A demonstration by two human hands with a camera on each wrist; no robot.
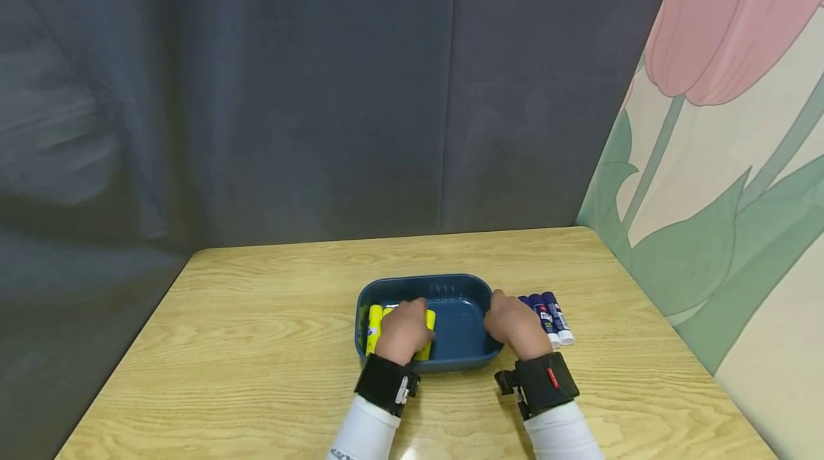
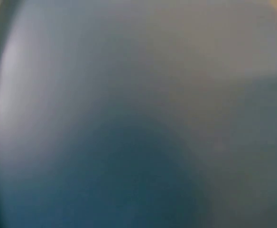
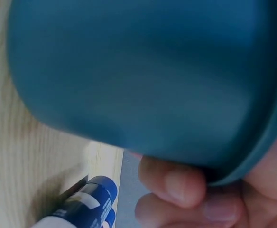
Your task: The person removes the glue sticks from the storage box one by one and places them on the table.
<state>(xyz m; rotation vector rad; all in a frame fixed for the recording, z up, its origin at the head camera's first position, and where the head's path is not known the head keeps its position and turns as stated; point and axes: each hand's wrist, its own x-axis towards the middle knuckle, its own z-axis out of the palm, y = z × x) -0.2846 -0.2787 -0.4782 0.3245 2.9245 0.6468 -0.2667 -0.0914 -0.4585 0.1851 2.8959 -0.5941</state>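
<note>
A dark blue oblong plastic basin (image 1: 460,331) sits on the table. In its left part lie several yellow glue sticks (image 1: 374,328), partly covered by my left hand (image 1: 404,331). The fingers of that hand are curled down over the sticks, with yellow showing on both sides of it. My right hand (image 1: 515,323) grips the basin's right rim; in the right wrist view its curled fingers (image 3: 176,185) press against the outer wall. Just right of this hand, several dark blue glue sticks (image 1: 557,318) with white ends lie side by side. The left wrist view is mostly a blue-grey blur.
The light wooden table (image 1: 257,345) reaches out to both sides of the basin. A dark curtain (image 1: 335,102) hangs behind its far edge. Along the right stands a wall (image 1: 740,181) painted with a pink tulip and green leaves.
</note>
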